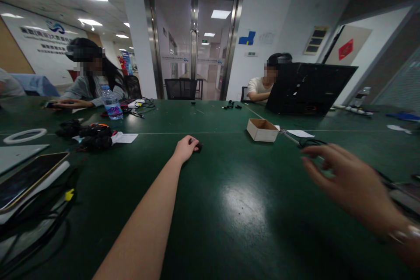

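Head view shows the left hand stretched out over the green table, fingers curled shut on a small black part lying on the tabletop; the right hand hovers open and empty, fingers spread, near a black cable; a cardboard box sits between them, farther back.

Left hand closed on small black part — right hand hovering, fingers spread, over green table
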### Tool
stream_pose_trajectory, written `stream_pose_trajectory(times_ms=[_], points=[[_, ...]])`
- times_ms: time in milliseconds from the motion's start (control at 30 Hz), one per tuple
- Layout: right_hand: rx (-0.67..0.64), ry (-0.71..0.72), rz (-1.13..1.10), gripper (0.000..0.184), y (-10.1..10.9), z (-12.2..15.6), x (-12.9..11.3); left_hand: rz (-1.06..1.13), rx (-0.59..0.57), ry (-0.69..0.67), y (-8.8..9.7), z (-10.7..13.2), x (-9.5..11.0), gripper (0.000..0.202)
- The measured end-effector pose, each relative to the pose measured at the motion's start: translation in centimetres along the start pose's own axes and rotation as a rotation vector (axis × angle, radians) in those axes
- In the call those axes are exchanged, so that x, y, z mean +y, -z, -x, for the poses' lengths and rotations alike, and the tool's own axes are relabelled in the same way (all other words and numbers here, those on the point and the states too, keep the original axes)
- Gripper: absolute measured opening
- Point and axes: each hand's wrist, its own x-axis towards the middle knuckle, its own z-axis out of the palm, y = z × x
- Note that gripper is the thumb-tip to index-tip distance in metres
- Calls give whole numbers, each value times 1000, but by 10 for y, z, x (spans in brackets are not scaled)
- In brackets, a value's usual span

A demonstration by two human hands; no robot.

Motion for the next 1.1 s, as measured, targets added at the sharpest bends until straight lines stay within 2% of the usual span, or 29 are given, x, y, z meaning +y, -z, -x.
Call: stream_pose_trajectory(times_ms=[67,100,200,267,333,433,533,633,800,933,1100], points=[[-256,5,-260,15,-44,-33,-46,18,53,21,-1,-3,-1,10],[-346,-47,-422,17,-71,-48,-67,30,75,25,-2,-3,-1,10],[-635,-324,-962,37,-156,-78,-118,102,104,-15,-4,-6,-5,10],[-716,-428,-1264,39,-199,-87,-143,170,117,-48,-3,-8,-10,11],[-718,-477,-1486,34,-223,-90,-159,233,139,-56,-1,-11,-13,13],[-650,-503,-1617,21,-231,-89,-168,343,136,-25,1,-12,-10,17],[-568,-547,-1658,8,-227,-89,-164,456,54,37,1,-8,-1,26],[-516,-611,-1686,6,-224,-89,-159,403,22,21,1,-3,7,32],[-560,-617,-1684,10,-223,-90,-160,294,115,-86,2,1,8,28],[-574,-619,-1712,8,-222,-90,-159,373,136,-33,4,-2,5,27],[-585,-619,-1729,10,-224,-90,-157,405,105,-2,4,-2,6,28]])
